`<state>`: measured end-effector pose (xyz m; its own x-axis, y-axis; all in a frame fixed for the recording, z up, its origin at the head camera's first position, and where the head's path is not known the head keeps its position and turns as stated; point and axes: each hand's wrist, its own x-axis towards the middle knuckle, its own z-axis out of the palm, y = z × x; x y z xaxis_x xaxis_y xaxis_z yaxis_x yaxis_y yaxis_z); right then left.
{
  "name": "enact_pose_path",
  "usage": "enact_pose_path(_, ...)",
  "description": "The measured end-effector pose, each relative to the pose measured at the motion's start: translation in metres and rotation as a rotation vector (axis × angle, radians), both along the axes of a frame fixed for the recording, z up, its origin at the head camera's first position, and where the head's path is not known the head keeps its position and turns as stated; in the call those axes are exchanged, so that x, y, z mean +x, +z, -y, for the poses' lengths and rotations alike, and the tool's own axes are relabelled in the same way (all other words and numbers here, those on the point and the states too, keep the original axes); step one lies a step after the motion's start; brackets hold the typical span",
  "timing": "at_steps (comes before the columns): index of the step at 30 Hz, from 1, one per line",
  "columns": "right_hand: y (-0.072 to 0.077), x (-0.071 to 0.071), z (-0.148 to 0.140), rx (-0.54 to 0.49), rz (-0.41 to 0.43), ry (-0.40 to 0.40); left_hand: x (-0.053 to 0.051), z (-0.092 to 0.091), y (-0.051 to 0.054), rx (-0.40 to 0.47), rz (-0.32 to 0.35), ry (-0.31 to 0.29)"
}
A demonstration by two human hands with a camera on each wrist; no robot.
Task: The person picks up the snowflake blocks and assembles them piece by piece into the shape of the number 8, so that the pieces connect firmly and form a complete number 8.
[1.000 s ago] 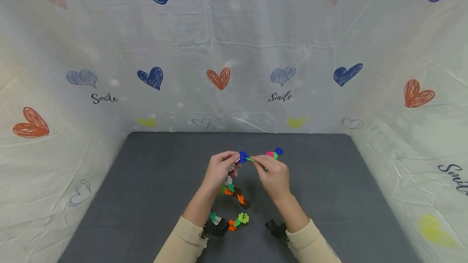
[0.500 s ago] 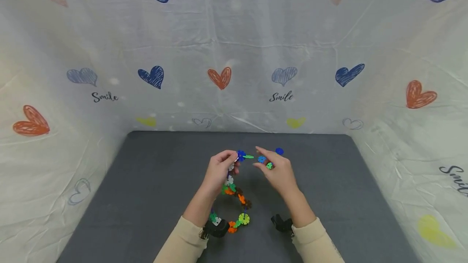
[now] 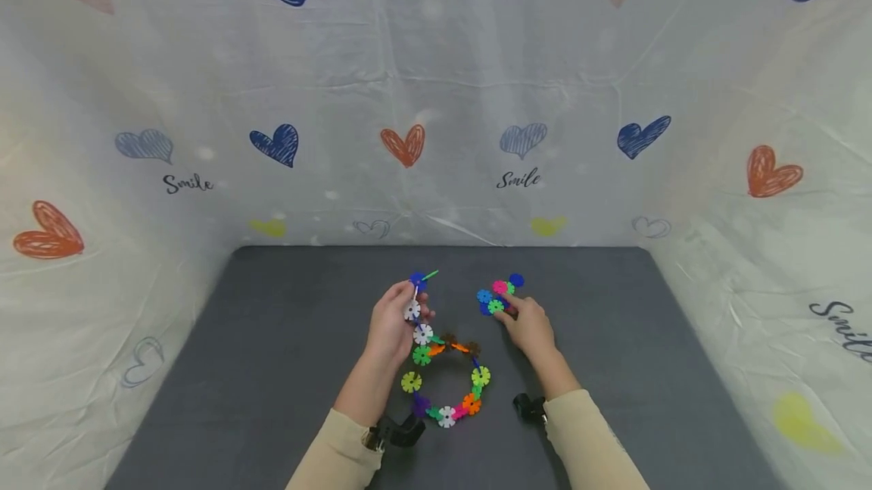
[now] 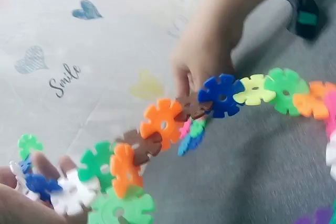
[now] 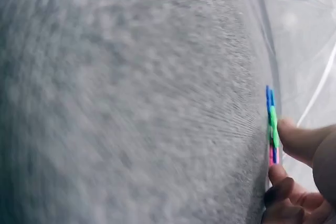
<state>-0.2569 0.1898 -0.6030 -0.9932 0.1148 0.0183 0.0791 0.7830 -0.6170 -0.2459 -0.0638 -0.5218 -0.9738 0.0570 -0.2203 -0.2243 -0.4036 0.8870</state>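
My left hand (image 3: 393, 327) holds the upper tail of a chain of colored plastic snowflake discs (image 3: 423, 334). At the tail's tip, a green disc (image 3: 429, 275) stands edge-on in a dark blue disc (image 3: 418, 280). Below the hand the chain bends into a ring of interlocked discs (image 4: 163, 124), white, green, orange, brown, yellow, purple and pink. My right hand (image 3: 534, 327) reaches to a small group of loose discs (image 3: 484, 297) on the table. In the right wrist view its thumb (image 5: 296, 137) touches a green disc (image 5: 274, 127); a firm pinch is not visible.
The loose discs include a pink one (image 3: 500, 287) and a dark blue one (image 3: 516, 279) at the far side. Black wrist devices (image 3: 402, 431) sit on both forearms. Behind the dark grey table (image 3: 272, 338) hangs a white heart-printed cloth (image 3: 450, 58).
My right hand has let go of the green disc, now on the chain's tail, and moved to the loose discs. My left hand has shifted left with the chain; the ring shows wider.
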Motion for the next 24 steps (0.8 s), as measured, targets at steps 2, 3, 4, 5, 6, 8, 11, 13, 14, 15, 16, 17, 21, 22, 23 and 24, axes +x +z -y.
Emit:
enact_pose_path(2, -0.003, 0.000, 0.002, 0.023, -0.002, -0.016, 0.000, 0.000, -0.003, -0.033, 0.011, -0.007)
enact_pose_path(3, -0.004, 0.001, 0.003, 0.024, -0.010, -0.027, 0.000, 0.000, -0.003, -0.058, 0.013, -0.006)
enact_pose_path(4, -0.004, 0.001, 0.003, 0.018, -0.021, -0.036, 0.001, 0.001, -0.003, -0.077, 0.015, -0.003)
enact_pose_path(5, -0.003, 0.001, 0.004, 0.013, -0.034, -0.042, 0.001, 0.001, -0.002, -0.094, 0.013, -0.003)
enact_pose_path(6, -0.003, 0.001, 0.004, 0.002, -0.042, -0.046, 0.000, 0.001, -0.001, -0.111, 0.011, -0.001)
enact_pose_path(8, -0.001, 0.002, 0.005, -0.023, -0.049, -0.055, 0.000, 0.001, 0.001, -0.144, 0.006, 0.001)
enact_pose_path(11, 0.002, 0.002, 0.006, -0.104, -0.048, -0.053, 0.001, 0.001, 0.004, -0.166, 0.010, 0.004)
enact_pose_path(13, 0.006, 0.003, 0.007, -0.211, -0.050, -0.037, 0.000, 0.001, 0.004, -0.167, 0.019, 0.004)
enact_pose_path(14, 0.010, 0.003, 0.009, -0.272, -0.058, -0.020, 0.000, 0.001, 0.004, -0.167, 0.023, 0.004)
enact_pose_path(15, 0.015, 0.005, 0.011, -0.342, -0.067, 0.006, 0.000, 0.001, 0.003, -0.174, 0.028, 0.004)
enact_pose_path(16, 0.021, 0.006, 0.014, -0.406, -0.075, 0.033, 0.000, 0.001, 0.003, -0.175, 0.032, 0.004)
enact_pose_path(17, 0.028, 0.008, 0.017, -0.458, -0.087, 0.059, 0.000, 0.001, 0.003, -0.174, 0.033, 0.002)
enact_pose_path(21, 0.059, 0.016, 0.031, -0.583, -0.154, 0.166, 0.000, 0.001, 0.004, -0.188, 0.021, -0.017)
enact_pose_path(22, 0.066, 0.018, 0.034, -0.593, -0.178, 0.181, 0.000, 0.001, 0.004, -0.185, 0.019, -0.025)
enact_pose_path(23, 0.071, 0.019, 0.038, -0.600, -0.205, 0.196, 0.000, 0.000, 0.004, -0.186, 0.014, -0.033)
enact_pose_path(24, 0.075, 0.019, 0.041, -0.608, -0.227, 0.210, 0.000, 0.000, 0.005, -0.190, 0.010, -0.040)
